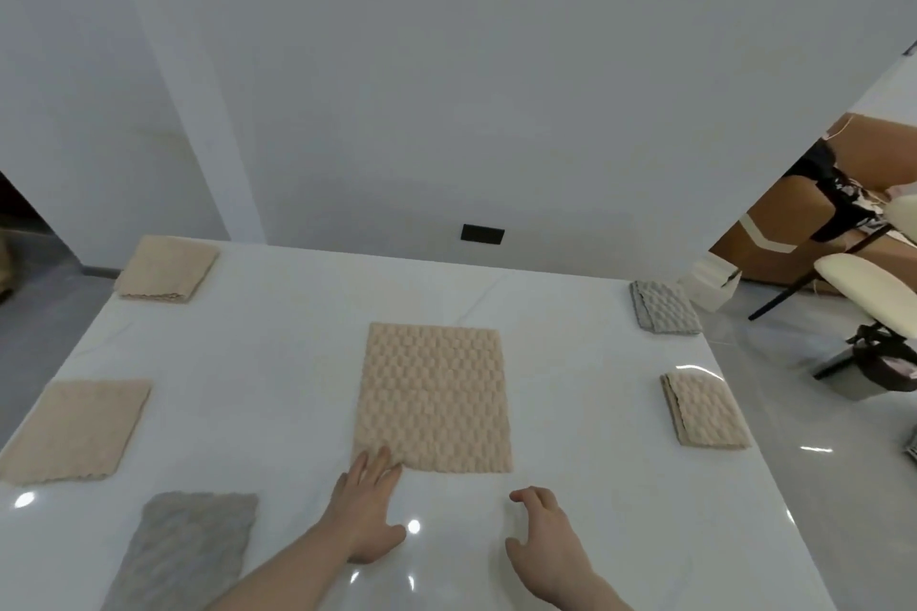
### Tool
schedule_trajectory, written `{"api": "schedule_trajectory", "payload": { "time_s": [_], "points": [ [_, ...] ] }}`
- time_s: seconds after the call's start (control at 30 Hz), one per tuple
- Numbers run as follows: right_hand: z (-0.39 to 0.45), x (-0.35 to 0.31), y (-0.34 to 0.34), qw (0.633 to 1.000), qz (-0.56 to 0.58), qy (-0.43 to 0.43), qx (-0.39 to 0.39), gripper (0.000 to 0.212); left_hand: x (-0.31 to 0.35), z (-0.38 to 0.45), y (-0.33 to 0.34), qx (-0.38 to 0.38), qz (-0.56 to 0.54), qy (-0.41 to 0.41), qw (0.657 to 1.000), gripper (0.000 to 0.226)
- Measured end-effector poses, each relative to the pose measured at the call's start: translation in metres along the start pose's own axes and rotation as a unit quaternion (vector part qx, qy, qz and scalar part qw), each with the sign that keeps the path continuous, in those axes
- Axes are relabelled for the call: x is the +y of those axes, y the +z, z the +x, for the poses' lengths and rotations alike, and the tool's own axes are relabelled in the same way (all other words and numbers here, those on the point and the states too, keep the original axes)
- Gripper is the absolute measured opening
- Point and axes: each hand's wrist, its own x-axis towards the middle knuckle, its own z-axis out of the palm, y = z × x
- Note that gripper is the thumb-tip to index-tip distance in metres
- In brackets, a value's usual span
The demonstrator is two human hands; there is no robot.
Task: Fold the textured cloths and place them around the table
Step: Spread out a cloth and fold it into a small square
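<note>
beige cloth (434, 397) lies flat at table (570, 362) centre, long side running away from person. left hand (364, 511): fingers straight, spread, tips resting on cloth's near left corner. right hand (543, 543): fingers loosely curled, holding nothing, on table just short of cloth's near right corner, apart from it. folded beige cloths at far left (166, 269), mid left (74, 432), mid right (704, 410). grey cloths at far right (665, 307), near left (186, 551). chair (868, 283) beyond right edge.

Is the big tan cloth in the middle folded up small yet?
No. The middle tan cloth lies spread flat, larger than the folded tan cloth.
</note>
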Motion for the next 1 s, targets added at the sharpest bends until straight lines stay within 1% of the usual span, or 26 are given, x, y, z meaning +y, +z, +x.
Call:
{"api": "schedule_trajectory", "payload": {
  "time_s": [0.17,0.2,0.27,0.33,0.4,0.47,0.53,0.6,0.67,0.73,0.8,0.87,0.93,1.0],
  "points": [
    [0.046,0.006,-0.005,0.999,-0.025,-0.042,0.015,0.062,-0.007,0.009,0.021,0.047,-0.009,-0.009,0.999,0.097],
    [0.058,0.009,-0.005,0.998,-0.032,-0.055,0.019,0.063,-0.009,0.011,0.028,0.075,-0.021,-0.003,0.997,0.097],
    [0.081,0.017,0.002,0.995,-0.042,-0.08,0.041,0.063,-0.014,0.013,0.047,0.169,-0.024,0.018,0.985,0.103],
    [0.101,0.029,0.018,0.988,-0.065,-0.117,0.082,0.062,-0.02,0.015,0.068,0.214,-0.027,0.034,0.976,0.106],
    [0.113,0.043,0.04,0.977,-0.059,-0.159,0.13,0.056,-0.02,0.022,0.085,0.271,-0.016,0.052,0.961,0.099],
    [0.118,0.055,0.058,0.96,-0.045,-0.203,0.189,0.046,-0.016,0.025,0.093,0.324,-0.009,0.057,0.944,0.093],
    [0.121,0.061,0.069,0.938,-0.038,-0.24,0.247,0.036,-0.018,0.032,0.098,0.358,0.008,0.057,0.932,0.089],
    [0.123,0.065,0.074,0.922,-0.027,-0.257,0.287,0.026,-0.024,0.038,0.106,0.377,0.011,0.065,0.924,0.086],
    [0.126,0.068,0.078,0.91,-0.006,-0.264,0.32,0.018,-0.029,0.044,0.114,0.411,0.005,0.076,0.908,0.084],
    [0.127,0.07,0.08,0.902,0.018,-0.271,0.337,0.018,-0.032,0.048,0.118,0.436,0.021,0.076,0.897,0.082],
    [0.127,0.071,0.081,0.894,0.02,-0.285,0.346,0.02,-0.032,0.047,0.12,0.455,0.035,0.075,0.887,0.078],
    [0.123,0.069,0.082,0.89,0.007,-0.293,0.349,0.022,-0.028,0.04,0.119,0.445,0.015,0.068,0.893,0.075],
    [0.12,0.067,0.083,0.89,-0.006,-0.293,0.35,0.02,-0.024,0.032,0.118,0.448,0.0,0.075,0.891,0.066],
    [0.12,0.067,0.082,0.89,-0.007,-0.289,0.353,0.015,-0.021,0.028,0.117,0.464,-0.01,0.091,0.881,0.05]
  ]
}}
